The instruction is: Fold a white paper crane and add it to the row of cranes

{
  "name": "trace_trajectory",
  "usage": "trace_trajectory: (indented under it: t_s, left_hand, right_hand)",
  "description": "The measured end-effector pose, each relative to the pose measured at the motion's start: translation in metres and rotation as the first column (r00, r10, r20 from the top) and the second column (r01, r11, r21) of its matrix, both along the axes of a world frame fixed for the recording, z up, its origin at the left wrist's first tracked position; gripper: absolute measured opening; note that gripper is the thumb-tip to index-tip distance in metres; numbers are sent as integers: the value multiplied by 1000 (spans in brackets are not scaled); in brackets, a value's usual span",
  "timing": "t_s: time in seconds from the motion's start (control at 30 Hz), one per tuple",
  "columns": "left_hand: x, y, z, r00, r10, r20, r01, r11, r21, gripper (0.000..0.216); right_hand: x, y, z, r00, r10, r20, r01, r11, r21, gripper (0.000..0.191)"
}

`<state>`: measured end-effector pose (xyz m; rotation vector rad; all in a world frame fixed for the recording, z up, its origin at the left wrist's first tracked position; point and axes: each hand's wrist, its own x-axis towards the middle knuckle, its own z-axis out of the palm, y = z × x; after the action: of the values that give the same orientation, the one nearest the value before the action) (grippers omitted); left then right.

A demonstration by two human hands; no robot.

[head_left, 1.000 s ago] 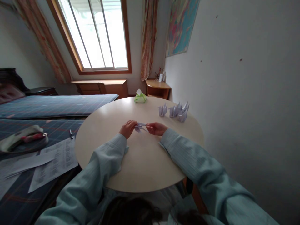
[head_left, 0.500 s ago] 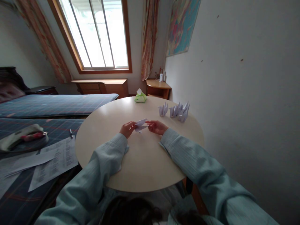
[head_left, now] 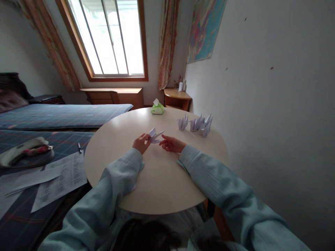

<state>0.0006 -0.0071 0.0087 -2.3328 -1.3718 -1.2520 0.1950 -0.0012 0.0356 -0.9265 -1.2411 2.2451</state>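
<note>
Over the middle of the round cream table (head_left: 162,191), my left hand (head_left: 141,143) pinches a white paper crane (head_left: 154,136) by its left end. The crane's pointed tip angles up to the right. Just right of it is my right hand (head_left: 172,144), with its fingers apart and nothing held in them. Whether a fingertip touches the crane's lower edge I cannot tell. Several folded paper cranes (head_left: 196,123) stand at the table's far right, one a little apart from the others.
A green tissue pack (head_left: 157,108) sits at the table's far edge. To the left, a bed (head_left: 65,141) holds printed sheets (head_left: 62,181), a pen (head_left: 80,148) and a pale bag-like item (head_left: 24,153). A white wall (head_left: 274,122) rises along the right side.
The crane has turned in my left hand, so its wing and pointed tip now show more upright. My right hand has come off its tip, and the fingers have spread.
</note>
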Motion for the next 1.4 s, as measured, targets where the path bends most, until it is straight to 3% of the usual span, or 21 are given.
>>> trace_trajectory:
  t_s: [0.17, 0.37, 0.57, 0.73, 1.07, 1.23, 1.4]
  left_hand:
    - [1, 1, -1, 998, -57, -21, 57, 998, 21, 11]
    - [2, -1, 2, 990, -96, -101, 107, 988, 111, 13]
    - [5, -10, 10, 994, -47, -100, 63, 984, 168, 16]
    - [3, -5, 6, 989, -87, -121, 108, 977, 184, 17]
    - [6, 2, -5, 990, -138, -18, 139, 988, 72, 15]
    - [12, -3, -5, 964, -207, 167, 218, 975, -50, 20]
    - [14, -9, -2, 952, -236, 195, 270, 947, -174, 25]
  right_hand:
    - [0, 2, -1, 998, -25, 52, 26, 1000, -12, 32]
    - [5, 5, 0, 995, 82, 63, -75, 992, -99, 45]
    - [5, 0, 0, 994, 109, 15, -107, 990, -93, 22]
    - [3, -3, -3, 1000, 0, -31, 0, 1000, -14, 9]
    - [3, 1, -7, 986, -123, -115, 132, 989, 72, 10]
    - [3, 2, -8, 976, -171, -137, 183, 980, 81, 12]
    - [3, 1, -6, 975, -167, -147, 181, 979, 88, 12]
